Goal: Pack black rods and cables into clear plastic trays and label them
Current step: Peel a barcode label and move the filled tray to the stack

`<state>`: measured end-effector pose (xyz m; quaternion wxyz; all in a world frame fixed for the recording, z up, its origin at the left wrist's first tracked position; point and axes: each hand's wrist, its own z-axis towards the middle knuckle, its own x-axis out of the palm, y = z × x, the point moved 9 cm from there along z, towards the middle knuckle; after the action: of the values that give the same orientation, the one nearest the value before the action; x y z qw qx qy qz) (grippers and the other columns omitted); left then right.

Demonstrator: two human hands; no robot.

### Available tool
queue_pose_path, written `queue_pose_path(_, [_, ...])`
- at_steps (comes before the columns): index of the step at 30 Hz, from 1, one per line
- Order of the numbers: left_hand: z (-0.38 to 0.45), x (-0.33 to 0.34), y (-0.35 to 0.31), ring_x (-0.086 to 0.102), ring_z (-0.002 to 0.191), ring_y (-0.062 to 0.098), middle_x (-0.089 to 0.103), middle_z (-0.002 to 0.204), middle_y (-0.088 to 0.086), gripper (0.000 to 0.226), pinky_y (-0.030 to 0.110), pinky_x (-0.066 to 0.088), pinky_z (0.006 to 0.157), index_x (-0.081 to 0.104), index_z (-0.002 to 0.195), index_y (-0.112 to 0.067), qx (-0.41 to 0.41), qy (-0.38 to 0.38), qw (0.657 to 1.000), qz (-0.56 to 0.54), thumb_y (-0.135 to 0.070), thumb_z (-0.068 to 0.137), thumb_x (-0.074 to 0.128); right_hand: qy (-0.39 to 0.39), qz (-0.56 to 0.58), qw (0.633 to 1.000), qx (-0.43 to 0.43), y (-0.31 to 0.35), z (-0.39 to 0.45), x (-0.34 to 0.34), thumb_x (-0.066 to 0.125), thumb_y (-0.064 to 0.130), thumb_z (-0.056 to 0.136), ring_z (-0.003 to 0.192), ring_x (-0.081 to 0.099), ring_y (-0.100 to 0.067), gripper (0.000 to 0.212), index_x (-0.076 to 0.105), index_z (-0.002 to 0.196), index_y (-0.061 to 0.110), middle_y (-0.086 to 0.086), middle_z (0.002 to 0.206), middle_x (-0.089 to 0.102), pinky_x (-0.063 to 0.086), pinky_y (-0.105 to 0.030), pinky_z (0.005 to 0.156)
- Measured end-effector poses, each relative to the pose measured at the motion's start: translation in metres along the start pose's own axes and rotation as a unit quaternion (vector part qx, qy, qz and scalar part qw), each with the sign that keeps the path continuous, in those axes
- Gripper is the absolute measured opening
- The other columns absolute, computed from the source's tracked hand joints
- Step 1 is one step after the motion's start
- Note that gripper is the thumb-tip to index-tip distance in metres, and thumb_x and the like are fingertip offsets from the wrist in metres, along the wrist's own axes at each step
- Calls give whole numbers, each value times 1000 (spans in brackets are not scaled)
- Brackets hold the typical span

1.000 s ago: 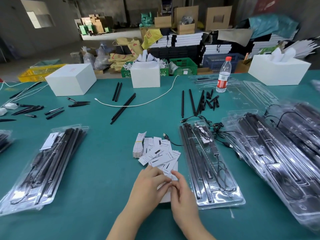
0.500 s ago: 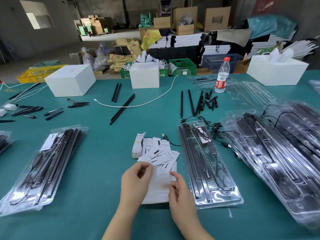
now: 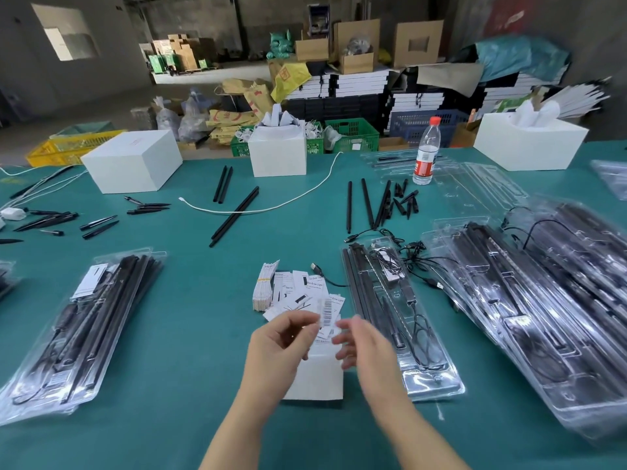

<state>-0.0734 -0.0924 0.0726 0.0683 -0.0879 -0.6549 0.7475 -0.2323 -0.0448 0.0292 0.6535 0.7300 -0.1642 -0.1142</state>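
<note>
My left hand (image 3: 283, 347) pinches a small white barcode label (image 3: 326, 312) above a white backing sheet (image 3: 314, 378) lying on the table. My right hand (image 3: 364, 347) hovers just right of the label, blurred, fingers loosely spread and holding nothing. Behind them lies a heap of printed labels (image 3: 298, 293). To the right sits a clear plastic tray (image 3: 400, 320) holding black rods and a cable. A labelled packed tray stack (image 3: 84, 327) lies at the left. Loose black rods (image 3: 234, 217) lie mid-table.
A big pile of packed clear trays (image 3: 543, 300) fills the right side. White boxes (image 3: 132, 161) (image 3: 278, 154) (image 3: 529, 140), a water bottle (image 3: 426, 152), a white cable (image 3: 271, 206), empty clear trays (image 3: 475, 184) and short black spikes (image 3: 403, 201) stand farther back.
My left hand has lifted a barcode label off the white sheet, which now lies flat. My right hand has let go of the sheet and risen beside the label.
</note>
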Motion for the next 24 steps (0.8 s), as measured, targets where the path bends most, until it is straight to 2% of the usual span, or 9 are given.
queue_pose_path(2, [-3, 15, 1, 53, 61, 12, 68, 75, -1, 22, 20, 48, 63, 77, 91, -30, -7, 42, 999, 1, -8, 88, 71, 37, 68, 994, 72, 7, 12, -6, 50, 43, 101, 68, 62, -19, 37, 71, 102, 13, -13, 87, 71, 53, -31, 59])
queue_pose_path(6, [-7, 40, 0, 49, 66, 13, 63, 74, 0, 16, 25, 44, 65, 75, 93, -29, -14, 113, 993, 25, -25, 82, 65, 83, 33, 995, 54, 25, 21, -23, 68, 21, 93, 67, 63, -12, 14, 71, 105, 14, -7, 86, 71, 55, -28, 63])
queue_pose_path(9, [-3, 45, -2, 49, 65, 10, 61, 69, -8, 5, 22, 43, 63, 72, 87, -30, -5, 96, 994, 59, -28, 82, 73, 80, 11, 996, 44, 30, 22, -33, 70, 5, 90, 70, 68, -16, 18, 70, 107, 11, -10, 85, 72, 58, -29, 65])
queue_pose_path(10, [-1, 47, 0, 51, 66, 10, 62, 70, -9, 9, 22, 44, 64, 70, 87, -31, -5, 84, 994, 65, -26, 83, 76, 77, 15, 996, 44, 30, 22, -35, 69, 3, 90, 71, 70, -18, 18, 69, 107, 10, -10, 85, 74, 59, -30, 67])
queue_pose_path(13, [5, 50, 10, 54, 66, 9, 65, 74, -5, 27, 18, 45, 63, 63, 103, -35, -48, 50, 997, 46, -19, 85, 77, 63, 39, 996, 50, 28, 17, -40, 68, 2, 91, 77, 73, -23, 13, 73, 102, 8, -13, 88, 76, 60, -30, 70])
queue_pose_path(15, [8, 55, 19, 53, 66, 8, 64, 75, -4, 29, 16, 44, 61, 63, 110, -32, -100, 48, 994, 20, -23, 86, 77, 55, 68, 994, 63, 26, 15, -44, 68, 3, 91, 80, 74, -25, 11, 74, 100, 5, -15, 91, 76, 60, -29, 71])
queue_pose_path(17, [9, 64, 26, 54, 67, 7, 65, 77, -3, 22, 19, 45, 63, 70, 104, -22, -142, 67, 988, 8, -30, 86, 77, 44, 107, 990, 76, 24, 14, -47, 70, 4, 90, 83, 75, -28, 13, 71, 102, 1, -17, 93, 76, 60, -28, 71])
queue_pose_path(20, [10, 74, 29, 51, 69, 12, 60, 74, 1, 22, 21, 43, 63, 71, 89, -5, -153, 76, 985, -2, -27, 89, 74, 31, 142, 986, 82, 22, 13, -53, 69, 5, 91, 87, 75, -30, 14, 68, 103, -2, -19, 95, 75, 60, -28, 70])
queue_pose_path(24, [17, 76, 20, 52, 64, 9, 63, 71, 3, 12, 17, 45, 58, 75, 82, -15, -123, 30, 992, 0, -22, 91, 71, 4, 128, 988, 83, 20, 11, -65, 68, 6, 92, 86, 75, -31, 13, 67, 101, -2, -20, 90, 75, 61, -29, 68])
